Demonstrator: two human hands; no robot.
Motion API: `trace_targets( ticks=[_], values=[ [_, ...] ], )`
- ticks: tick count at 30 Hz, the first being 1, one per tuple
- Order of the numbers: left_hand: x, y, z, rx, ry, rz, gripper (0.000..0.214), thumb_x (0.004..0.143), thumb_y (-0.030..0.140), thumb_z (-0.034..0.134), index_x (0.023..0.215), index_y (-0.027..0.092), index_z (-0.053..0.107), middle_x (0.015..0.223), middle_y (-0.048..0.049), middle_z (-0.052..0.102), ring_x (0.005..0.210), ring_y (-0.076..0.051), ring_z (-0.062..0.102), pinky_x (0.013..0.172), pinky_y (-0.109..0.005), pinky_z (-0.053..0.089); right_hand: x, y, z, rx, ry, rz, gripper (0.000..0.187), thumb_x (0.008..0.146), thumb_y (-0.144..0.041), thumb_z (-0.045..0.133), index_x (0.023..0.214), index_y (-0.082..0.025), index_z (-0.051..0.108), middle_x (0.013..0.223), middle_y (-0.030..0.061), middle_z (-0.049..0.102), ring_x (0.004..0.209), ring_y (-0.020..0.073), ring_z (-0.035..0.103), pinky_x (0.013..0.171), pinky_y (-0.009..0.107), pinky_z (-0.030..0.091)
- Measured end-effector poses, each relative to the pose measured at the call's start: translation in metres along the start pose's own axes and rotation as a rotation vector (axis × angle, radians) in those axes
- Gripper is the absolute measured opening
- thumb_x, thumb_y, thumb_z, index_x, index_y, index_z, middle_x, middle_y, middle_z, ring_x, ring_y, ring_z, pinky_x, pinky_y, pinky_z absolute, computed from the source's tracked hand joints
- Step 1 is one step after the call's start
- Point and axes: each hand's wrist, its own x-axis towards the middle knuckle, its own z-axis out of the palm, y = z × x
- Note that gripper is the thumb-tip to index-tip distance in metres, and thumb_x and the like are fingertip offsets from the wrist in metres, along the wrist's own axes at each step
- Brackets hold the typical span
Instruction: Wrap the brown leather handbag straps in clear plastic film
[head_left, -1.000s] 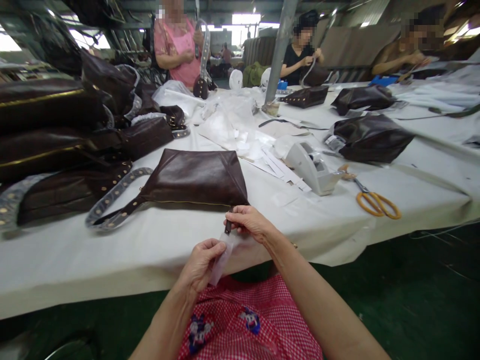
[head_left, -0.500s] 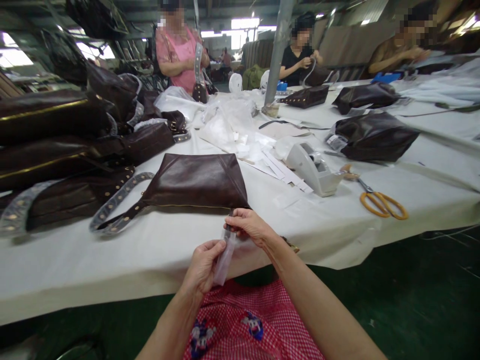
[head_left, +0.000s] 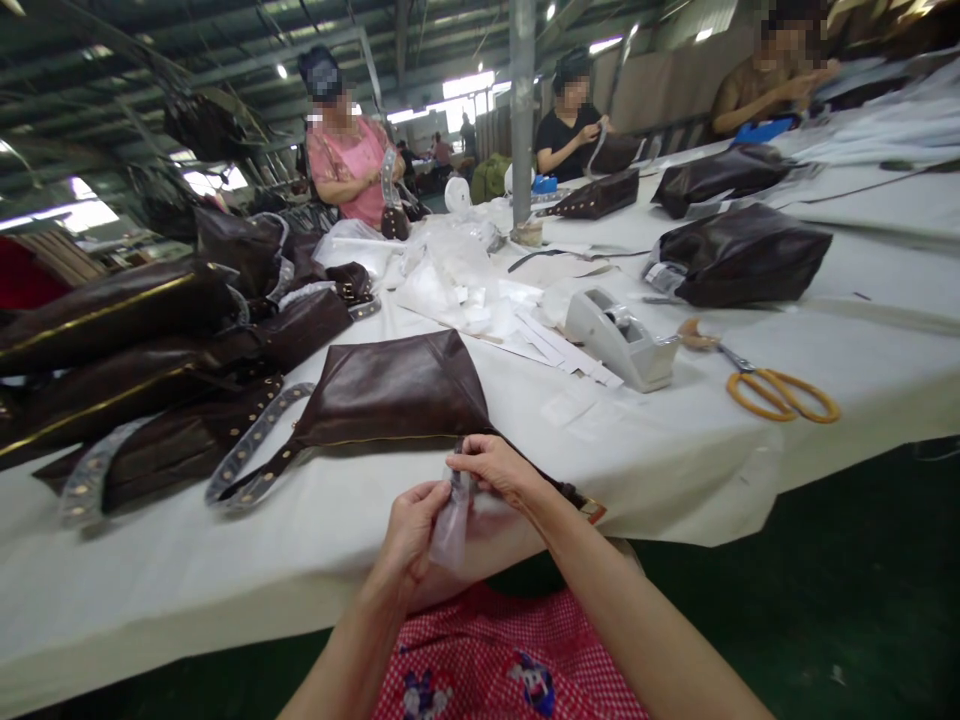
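brown bag [head_left: 397, 390] mid-frame, lying flat, gold zip edge toward the wearer, whatever it holds hidden! just below its lower right corner, the right hand [head_left: 491, 465] pinches a dark strip [head_left: 456, 482], and the left hand [head_left: 411, 515] has thumb and finger closed on a clear plastic sleeve [head_left: 450, 535] at that strip. a pile of bags [head_left: 127, 310] crowds the left. white-covered table [head_left: 337, 510] underneath, tape dispenser [head_left: 622, 345] and orange-handled scissors [head_left: 784, 393] right of centre. upper frame: grey post [head_left: 523, 110], co-workers [head_left: 566, 140] beyond.
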Motion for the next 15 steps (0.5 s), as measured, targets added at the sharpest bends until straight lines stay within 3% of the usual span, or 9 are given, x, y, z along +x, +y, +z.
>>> trace_targets(
  ticks=[4,7,11,15],
  values=[
    [0.014,0.006,0.007,0.016,-0.012,0.023,0.037,0.047,0.034,0.089,0.069,0.009,0.071,0.06,-0.0053,0.071,0.053,-0.013,0.062,0.055,-0.022,0.049,-0.005,0.001,-0.001,-0.117,-0.002,-0.027,0.031,0.073,-0.034,0.07,0.059,-0.019,0.047,0.043,-0.0085,0.044,0.036,0.0055,0.04,0.037,0.018,0.025],
    [0.019,0.012,0.011,0.027,-0.012,0.02,0.028,0.053,0.028,0.085,0.064,0.011,0.067,0.057,-0.005,0.069,0.05,-0.014,0.062,0.053,-0.024,0.05,-0.017,-0.004,-0.005,-0.372,0.065,-0.119,0.025,0.086,-0.032,0.056,0.066,-0.017,0.057,0.051,-0.0019,0.056,0.046,0.0102,0.054,0.044,0.019,0.036],
    [0.018,0.017,0.014,0.052,0.008,-0.003,0.019,0.065,0.023,0.078,0.064,0.011,0.063,0.056,-0.0079,0.069,0.049,-0.017,0.064,0.051,-0.026,0.051,-0.028,-0.016,-0.011,-0.837,0.328,-0.408,0.022,0.092,-0.023,0.046,0.093,-0.02,0.068,0.082,0.0057,0.072,0.074,0.0162,0.066,0.064,0.022,0.044],
    [0.023,0.022,0.017,0.054,0.05,-0.012,0.013,0.071,0.017,0.072,0.066,0.011,0.062,0.057,-0.0084,0.069,0.047,-0.017,0.064,0.051,-0.028,0.054,-0.02,-0.021,-0.012,-0.987,0.256,-0.441,0.041,0.089,-0.01,0.042,0.121,-0.023,0.063,0.097,0.0057,0.075,0.075,0.0159,0.069,0.07,0.023,0.046]
  ],
)
